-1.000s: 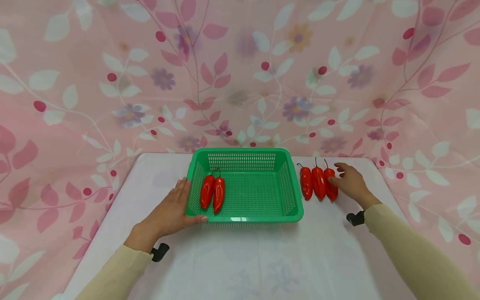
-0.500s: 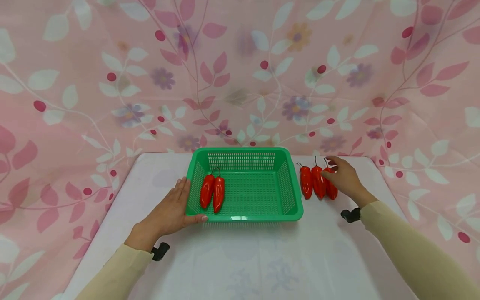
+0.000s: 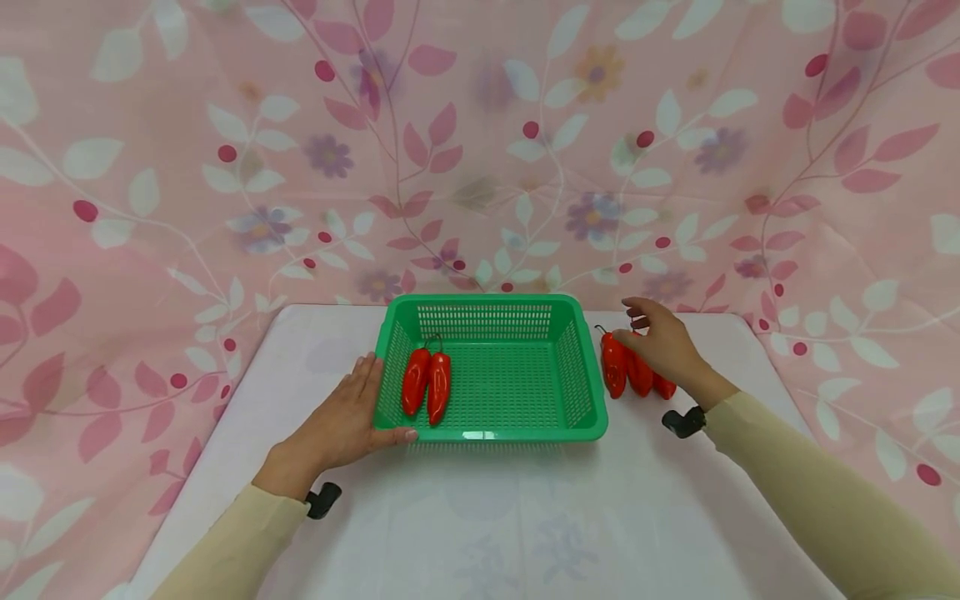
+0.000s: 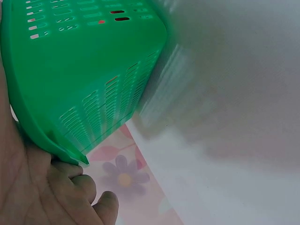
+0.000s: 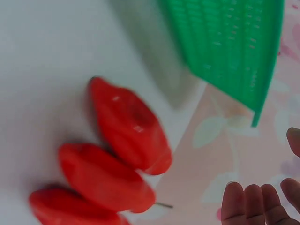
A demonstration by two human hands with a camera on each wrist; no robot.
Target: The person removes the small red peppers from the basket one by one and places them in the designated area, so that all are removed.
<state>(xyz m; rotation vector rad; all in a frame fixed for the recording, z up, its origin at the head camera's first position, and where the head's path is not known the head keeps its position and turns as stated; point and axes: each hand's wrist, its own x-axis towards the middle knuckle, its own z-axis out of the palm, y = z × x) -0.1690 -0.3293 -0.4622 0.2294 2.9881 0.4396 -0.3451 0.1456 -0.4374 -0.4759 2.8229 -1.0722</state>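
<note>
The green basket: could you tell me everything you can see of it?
The green basket looks like plastic: rectangular, glossy, with rounded corners, a smooth rim, slotted walls and a mesh-like floor. It stands upright on a white-covered table, with one long side toward the viewer. Two red peppers lie side by side on its floor near the left end, stems toward the far side. The left hand rests against its left end, thumb over the near rim.

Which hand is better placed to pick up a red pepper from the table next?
Probably the right hand: it hovers over the three peppers beside the basket, holding nothing, while the left hand rests against the basket's opposite end.
</note>
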